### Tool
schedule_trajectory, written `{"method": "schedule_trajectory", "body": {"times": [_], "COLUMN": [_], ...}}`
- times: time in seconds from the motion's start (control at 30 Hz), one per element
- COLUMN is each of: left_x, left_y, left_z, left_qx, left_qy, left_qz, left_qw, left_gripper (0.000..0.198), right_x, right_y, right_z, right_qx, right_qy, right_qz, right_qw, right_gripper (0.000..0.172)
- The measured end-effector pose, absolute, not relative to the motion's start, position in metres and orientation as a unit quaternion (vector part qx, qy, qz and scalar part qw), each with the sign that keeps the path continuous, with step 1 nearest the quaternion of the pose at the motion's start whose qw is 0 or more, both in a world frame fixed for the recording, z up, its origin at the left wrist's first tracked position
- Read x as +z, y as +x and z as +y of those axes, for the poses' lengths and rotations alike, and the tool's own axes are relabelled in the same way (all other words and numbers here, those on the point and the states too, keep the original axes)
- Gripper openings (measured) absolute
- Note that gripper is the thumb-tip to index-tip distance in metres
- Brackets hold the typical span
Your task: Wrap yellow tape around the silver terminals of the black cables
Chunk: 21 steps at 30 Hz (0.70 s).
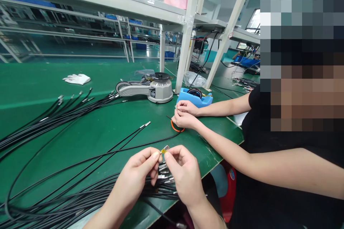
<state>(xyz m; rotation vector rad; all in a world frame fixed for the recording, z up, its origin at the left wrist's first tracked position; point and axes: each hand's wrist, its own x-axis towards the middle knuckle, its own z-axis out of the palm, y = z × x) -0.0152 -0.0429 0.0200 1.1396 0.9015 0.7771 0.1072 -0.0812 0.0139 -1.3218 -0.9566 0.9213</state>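
Between my two hands, above the front of the table, is a small metal cable connector (166, 147) with a bit of yellow tape (163, 151) around its lower part. My left hand (139, 170) pinches it from the left between thumb and forefinger. From the right, my right hand (185, 175) pinches at the tape with thumb and forefinger. My fingers hide the cable behind the connector. Below my hands lies a thick bundle of black cables (80, 198), whose silvery connectors (165, 178) show between my wrists.
A co-worker's hands (185, 114) hold a small cable end at the right. Behind them stand a blue tape dispenser (182, 94) and a grey round tape machine (161, 91). More black cables (53, 123) and a white glove (77, 78) lie on the green table (129, 111). Shelf posts (188, 35) rise behind.
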Motion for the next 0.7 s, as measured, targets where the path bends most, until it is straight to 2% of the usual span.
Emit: {"method": "schedule_trajectory", "body": {"times": [0.2,0.37,0.4,0.5,0.6,0.7], "left_x": [0.023,0.025,0.025,0.026,0.031,0.037], "left_y": [-0.025,-0.029,-0.029,-0.027,-0.026,-0.023], "left_z": [-0.038,-0.038,-0.039,-0.041,-0.042,-0.045], "left_qx": [0.297,0.231,0.211,0.165,0.191,0.229], "left_qy": [0.457,0.476,0.497,0.551,0.588,0.649], "left_qz": [0.309,0.276,0.273,0.274,0.317,0.386], "left_qw": [0.779,0.802,0.796,0.771,0.72,0.614], "left_gripper": [0.028,0.03,0.031,0.035,0.036,0.033], "right_x": [0.01,0.013,0.014,0.018,0.02,0.021], "right_y": [0.117,0.128,0.13,0.139,0.151,0.161], "right_z": [-0.083,-0.084,-0.084,-0.081,-0.076,-0.076], "right_qx": [0.362,0.28,0.275,0.284,0.311,0.397], "right_qy": [-0.511,-0.469,-0.463,-0.437,-0.481,-0.524], "right_qz": [-0.506,-0.614,-0.627,-0.664,-0.61,-0.522], "right_qw": [0.593,0.569,0.563,0.536,0.548,0.544], "right_gripper": [0.01,0.007,0.005,0.014,0.017,0.017]}}
